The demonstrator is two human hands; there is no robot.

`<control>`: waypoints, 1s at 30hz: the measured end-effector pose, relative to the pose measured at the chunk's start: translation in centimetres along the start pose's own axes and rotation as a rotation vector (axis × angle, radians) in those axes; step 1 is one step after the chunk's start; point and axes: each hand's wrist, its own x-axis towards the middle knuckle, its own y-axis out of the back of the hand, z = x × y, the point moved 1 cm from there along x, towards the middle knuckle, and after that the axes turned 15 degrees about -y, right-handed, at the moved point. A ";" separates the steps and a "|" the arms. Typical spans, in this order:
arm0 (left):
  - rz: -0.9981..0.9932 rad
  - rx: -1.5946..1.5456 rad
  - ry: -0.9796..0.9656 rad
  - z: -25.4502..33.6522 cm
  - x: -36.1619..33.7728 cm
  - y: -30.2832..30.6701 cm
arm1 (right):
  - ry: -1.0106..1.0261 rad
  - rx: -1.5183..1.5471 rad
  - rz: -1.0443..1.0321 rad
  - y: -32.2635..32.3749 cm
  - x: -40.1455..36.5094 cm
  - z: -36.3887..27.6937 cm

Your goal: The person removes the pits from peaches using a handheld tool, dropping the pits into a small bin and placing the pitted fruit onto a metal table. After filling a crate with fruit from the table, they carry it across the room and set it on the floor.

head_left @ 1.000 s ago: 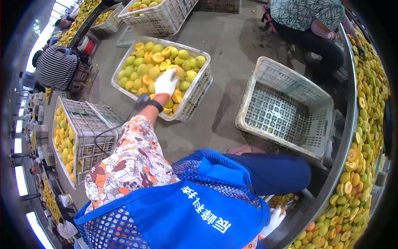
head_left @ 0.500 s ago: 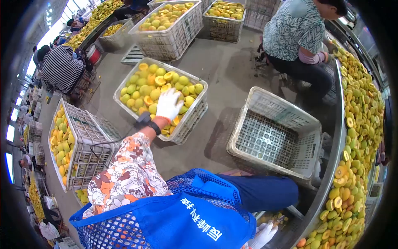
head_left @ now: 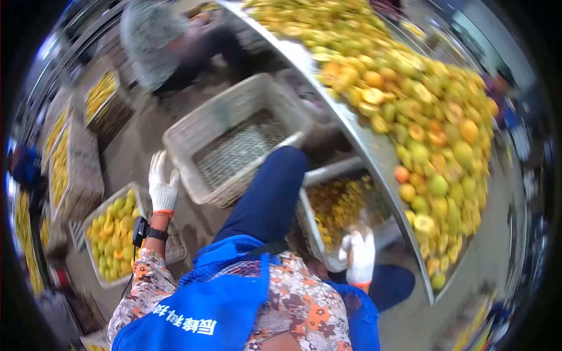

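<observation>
My left hand [head_left: 163, 184], in a white knitted glove, is raised with its fingers apart and holds nothing. It is close to the left edge of a pale plastic crate [head_left: 175, 143] whose perforated bottom shows. Below it stands a crate [head_left: 136, 190] of yellow-green fruit [head_left: 114, 237], partly behind my wrist. My right hand [head_left: 359, 255], gloved too, is above the near edge of a bin [head_left: 319, 231] of yellow-brown scraps [head_left: 339, 205]. Its fingers are curled and somewhat blurred; what they hold, if anything, I cannot make out.
A metal-edged table [head_left: 374, 169] heaped with halved fruit [head_left: 433, 152] runs along the right. A co-worker [head_left: 155, 47] sits at the upper left. More filled crates [head_left: 76, 169] stand at the far left. My knee [head_left: 287, 169] is beside the pale crate.
My view has swung right toward the fruit table. My left hand has come off the fruit in the crate and is raised with nothing in it. My right hand has come up over the scrap bin.
</observation>
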 end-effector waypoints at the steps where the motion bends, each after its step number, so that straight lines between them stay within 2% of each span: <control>1: 0.068 -0.166 -0.104 4.0 3.8 -1.6 | 0.006 0.016 0.029 0.5 -0.6 -0.2; 3: 0.074 -0.461 -0.220 12.4 9.5 -4.9 | 0.082 0.063 0.002 2.2 -0.7 0.9; 4: -0.002 -0.493 -0.385 16.8 12.0 -6.0 | 0.061 0.116 -0.012 2.5 -1.5 0.7; 6: -0.052 -0.598 -0.589 25.5 15.4 -8.2 | 0.049 0.123 -0.003 3.2 -2.2 0.6; 8: -0.073 -0.654 -0.792 31.7 17.1 -12.2 | 0.029 0.126 0.026 3.6 -2.6 0.6; 9: -0.089 -0.653 -0.830 34.5 17.2 -13.1 | 0.040 0.116 0.022 4.1 -2.8 0.7; 11: -0.094 -0.619 -0.962 37.9 17.5 -14.7 | 0.037 0.092 0.076 4.7 -3.1 1.2; 12: -0.079 -0.633 -0.964 38.6 18.0 -15.0 | 0.030 0.120 0.079 5.1 -3.3 1.4; 15: 0.091 -0.616 -0.834 35.3 19.5 -16.5 | -0.023 0.170 0.126 6.6 -3.3 2.1; 16: 0.163 -0.560 -0.682 32.6 19.0 -17.7 | -0.034 0.206 0.162 7.1 -3.2 2.5; 17: 0.116 -0.529 -0.500 28.3 18.5 -19.8 | -0.029 0.216 0.171 7.5 -3.0 2.7; 19: -0.177 -0.345 -0.278 18.3 16.6 -25.2 | -0.061 0.253 0.156 8.0 -2.4 3.0; 20: -0.451 -0.349 -0.138 14.1 14.2 -26.8 | -0.085 0.276 0.145 8.1 -2.1 3.0; 21: -0.842 -0.386 -0.061 8.7 11.7 -29.5 | -0.082 0.277 0.144 8.2 -1.6 3.0; 22: -0.979 -0.310 -0.428 -2.5 6.0 -38.7 | -0.064 0.217 0.143 8.3 -1.0 3.1; 23: -1.036 -0.684 -0.115 1.3 3.8 -34.2 | -0.046 0.160 0.140 8.2 -0.5 3.1; 24: -0.903 -0.600 0.005 -0.7 1.3 -35.2 | -0.045 0.128 0.141 8.3 -0.2 2.7; 26: -0.942 -0.568 0.056 8.5 4.5 -26.2 | -0.059 0.145 0.124 8.0 0.4 2.0; 27: -0.960 -0.572 0.072 10.3 5.0 -24.6 | -0.070 0.159 0.111 7.9 0.6 1.9; 29: -0.931 -0.563 -0.094 8.3 3.2 -25.1 | -0.054 0.162 0.096 7.8 1.3 2.1; 30: -0.954 -0.672 -0.031 11.2 4.0 -22.1 | -0.044 0.168 0.091 7.7 1.6 2.3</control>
